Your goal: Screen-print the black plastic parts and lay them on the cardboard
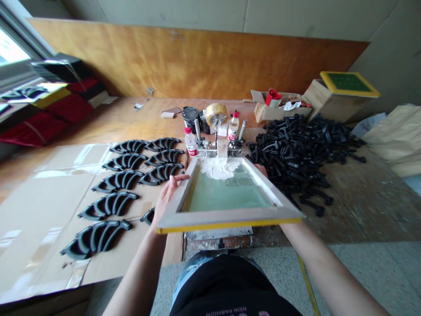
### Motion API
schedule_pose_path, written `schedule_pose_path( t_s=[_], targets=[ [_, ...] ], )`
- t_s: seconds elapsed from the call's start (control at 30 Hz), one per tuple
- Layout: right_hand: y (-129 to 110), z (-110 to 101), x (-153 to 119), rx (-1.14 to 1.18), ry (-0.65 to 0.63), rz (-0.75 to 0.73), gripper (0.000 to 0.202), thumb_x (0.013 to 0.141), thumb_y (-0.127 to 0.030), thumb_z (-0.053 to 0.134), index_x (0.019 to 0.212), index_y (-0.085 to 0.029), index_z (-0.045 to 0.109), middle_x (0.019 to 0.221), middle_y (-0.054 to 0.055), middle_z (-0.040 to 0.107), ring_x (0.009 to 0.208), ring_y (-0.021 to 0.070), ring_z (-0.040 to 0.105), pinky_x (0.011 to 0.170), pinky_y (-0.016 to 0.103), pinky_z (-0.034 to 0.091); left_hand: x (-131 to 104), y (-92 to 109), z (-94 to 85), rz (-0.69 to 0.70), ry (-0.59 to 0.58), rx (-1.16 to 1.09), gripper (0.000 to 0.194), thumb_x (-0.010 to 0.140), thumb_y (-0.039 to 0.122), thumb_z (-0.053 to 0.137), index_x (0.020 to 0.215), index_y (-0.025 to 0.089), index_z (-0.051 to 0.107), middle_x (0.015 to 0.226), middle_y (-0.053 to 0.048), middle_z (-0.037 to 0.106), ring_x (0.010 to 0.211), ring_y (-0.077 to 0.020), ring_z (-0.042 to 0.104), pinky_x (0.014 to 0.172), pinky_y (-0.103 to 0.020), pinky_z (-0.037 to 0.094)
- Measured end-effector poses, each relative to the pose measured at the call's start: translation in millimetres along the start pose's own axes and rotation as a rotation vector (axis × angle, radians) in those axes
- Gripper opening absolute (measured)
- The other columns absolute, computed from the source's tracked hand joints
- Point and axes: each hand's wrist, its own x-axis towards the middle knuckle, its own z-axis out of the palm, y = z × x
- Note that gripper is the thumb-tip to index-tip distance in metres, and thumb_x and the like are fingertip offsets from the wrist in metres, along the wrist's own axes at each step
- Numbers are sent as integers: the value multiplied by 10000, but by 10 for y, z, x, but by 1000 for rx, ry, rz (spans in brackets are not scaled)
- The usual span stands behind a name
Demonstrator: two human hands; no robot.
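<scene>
A screen-printing frame (226, 218) with a pale mesh is tilted up over a small printing stand, in front of my body. White paste (219, 169) lies smeared across the mesh's far end. My left hand (169, 191) is at the frame's left side, its fingers bent toward the frame and the tips hidden at its edge; what they grip I cannot make out. Under the right side passes my right forearm, and only a bit of my right hand (262, 170) shows past the frame's far right edge. The stand's clamp (222, 149) meets the frame at the back.
Curved black plastic parts (108, 205) lie in rows on cardboard (39, 197) at left. A heap of black parts (292, 149) is at right. Behind the stand are bottles (233, 126), a black tub (190, 117) and a tape roll (216, 114). Boxes (279, 105) stand back right.
</scene>
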Motion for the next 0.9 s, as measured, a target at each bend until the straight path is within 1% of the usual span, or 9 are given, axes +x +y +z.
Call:
schedule_pose_path(
  t_s=[0.07, 0.17, 0.23, 0.3, 0.43, 0.6, 0.67, 0.8, 0.9],
  targets=[
    [17, -93, 203, -9, 54, -24, 293, 929, -203, 502, 1122, -87, 690, 1105, 100, 698, 1052, 199, 629, 975, 315, 499, -111, -326, -87, -134, -29, 85, 622, 813, 679, 559, 1166, 182, 686, 861, -31, 696, 660, -151, 595, 569, -236, 451],
    [-259, -36, 459, 0, 22, -246, 525, 842, -223, 685, 1346, -156, 554, 1396, 158, 524, 1280, 282, 490, 1102, 455, 394, -162, -829, -105, -225, -31, 108, 765, 746, 647, 658, 1364, 204, 574, 798, -18, 695, 673, -177, 623, 598, -250, 469],
    [-521, 102, 562, -29, -101, -379, 549, 821, -227, 718, 1335, -169, 536, 1366, 152, 532, 1269, 287, 476, 1084, 457, 392, -133, -1092, -75, -233, -14, 119, 828, 735, 613, 684, 1431, 202, 503, 796, -27, 705, 711, -198, 652, 656, -274, 499],
    [-721, 251, 580, -104, -238, -415, 333, 848, -205, 681, 1171, -164, 609, 1173, 124, 631, 1136, 262, 537, 994, 404, 440, -94, -1253, -51, -226, 5, 150, 787, 759, 586, 670, 1427, 201, 511, 861, -50, 728, 788, -218, 680, 721, -295, 516],
    [-821, 345, 336, -227, -383, -482, 76, 873, -120, 573, 898, -155, 636, 931, 99, 668, 945, 228, 567, 847, 328, 450, -64, -1332, -62, -234, -8, 188, 697, 800, 577, 632, 1393, 219, 553, 1026, -78, 747, 917, -250, 696, 782, -310, 525],
    [-780, 23, 25, -108, -558, -835, 92, 833, -99, 574, 832, -171, 632, 854, 70, 653, 868, 210, 563, 779, 304, 428, -74, -1344, -81, -217, -32, 165, 706, 809, 590, 621, 1400, 211, 543, 1097, -89, 741, 981, -260, 688, 815, -317, 527],
    [-795, -61, 53, -80, -611, -863, 71, 839, -134, 600, 797, -186, 625, 826, 48, 646, 842, 197, 563, 749, 288, 417, -73, -1346, -77, -224, -26, 147, 715, 800, 590, 632, 1393, 199, 550, 1093, -93, 741, 961, -256, 692, 802, -312, 530],
    [-794, 42, 43, -108, -469, -757, 112, 876, -121, 551, 849, -180, 643, 867, 61, 650, 863, 206, 557, 750, 303, 417, -78, -1305, -75, -248, -24, 105, 737, 789, 586, 647, 1404, 195, 535, 1007, -86, 751, 907, -245, 697, 760, -302, 532],
    [-722, 155, -171, -127, -384, -801, 182, 891, -94, 499, 936, -156, 663, 935, 102, 657, 932, 231, 552, 790, 333, 434, -83, -1273, -78, -261, -17, 112, 763, 783, 586, 654, 1422, 193, 513, 934, -82, 749, 852, -239, 698, 711, -296, 528]
  ],
)
